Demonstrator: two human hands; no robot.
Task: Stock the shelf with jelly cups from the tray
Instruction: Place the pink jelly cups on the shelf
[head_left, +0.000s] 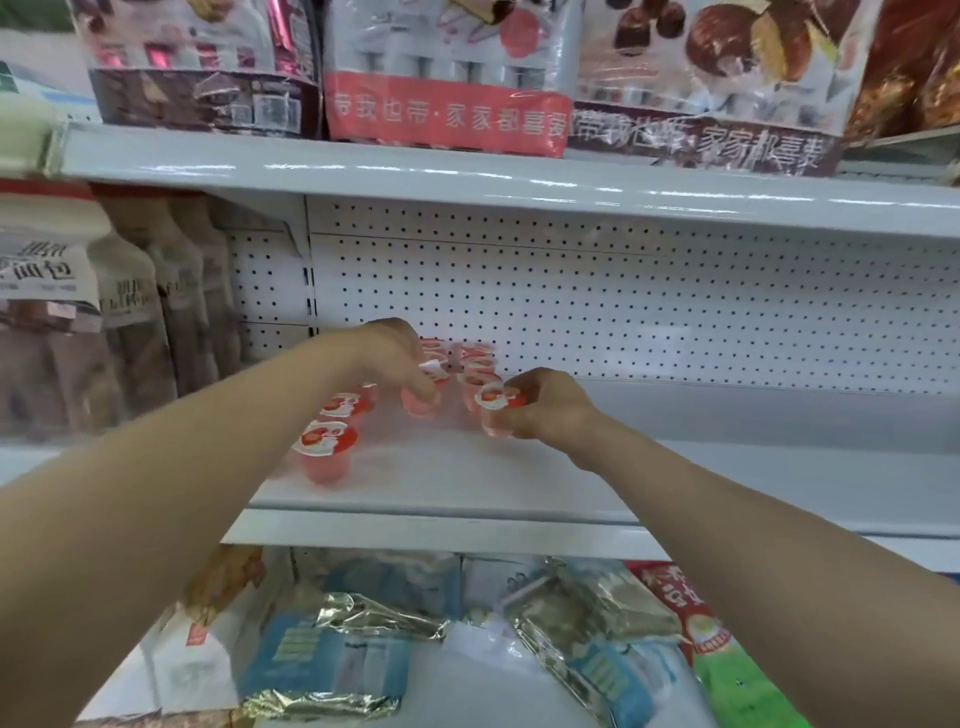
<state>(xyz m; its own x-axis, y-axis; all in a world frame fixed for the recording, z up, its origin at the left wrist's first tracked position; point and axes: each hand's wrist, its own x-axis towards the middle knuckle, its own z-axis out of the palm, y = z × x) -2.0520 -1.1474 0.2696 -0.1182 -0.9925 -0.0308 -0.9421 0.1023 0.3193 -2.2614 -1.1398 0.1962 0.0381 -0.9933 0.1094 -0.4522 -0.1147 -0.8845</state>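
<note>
Both hands reach onto the middle shelf (467, 488). Left hand (392, 353) - fingers curled down around the top of a pink jelly cup (420, 404), mid-shelf. Right hand (548, 408) - fingers and thumb clamped on the side of a second cup (496, 413), just right of the first. Blur hides whether either touches the shelf. 2 stocked cups (326, 452) stand front-left, with more behind the hands near the pegboard (675, 312). Snack bags (447, 104) sit above and foil packets (363, 618) below.
</note>
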